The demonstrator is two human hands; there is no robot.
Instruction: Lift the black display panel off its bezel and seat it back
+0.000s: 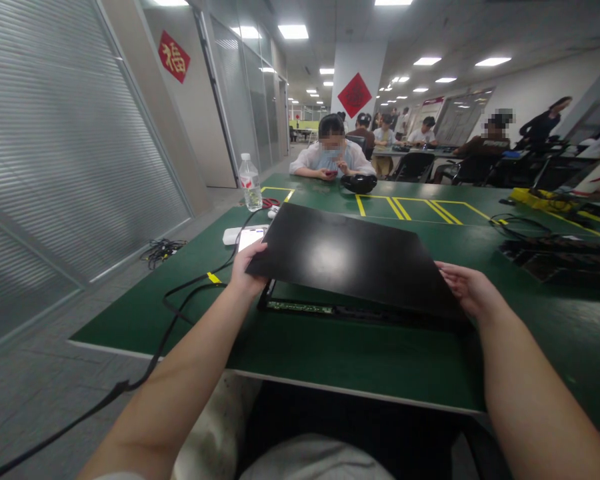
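A glossy black flat panel (340, 257), which looks like a display screen, is raised at a tilt above the table. My left hand (250, 268) grips its left edge, thumb on top and fingers underneath. At the right edge, my right hand (467, 288) holds the panel, its fingers partly hidden behind it. Under the panel lies a thin black frame (271, 293) with a green circuit board strip (300, 307) along its near side. The panel covers most of this frame.
Left of the panel are a phone (251, 239), a water bottle (251, 183) and a black cable (180, 297) running off the green table (130, 317). A person (333, 150) sits opposite, near a black rounded object (359, 183). Dark parts and cables (565, 257) lie at right.
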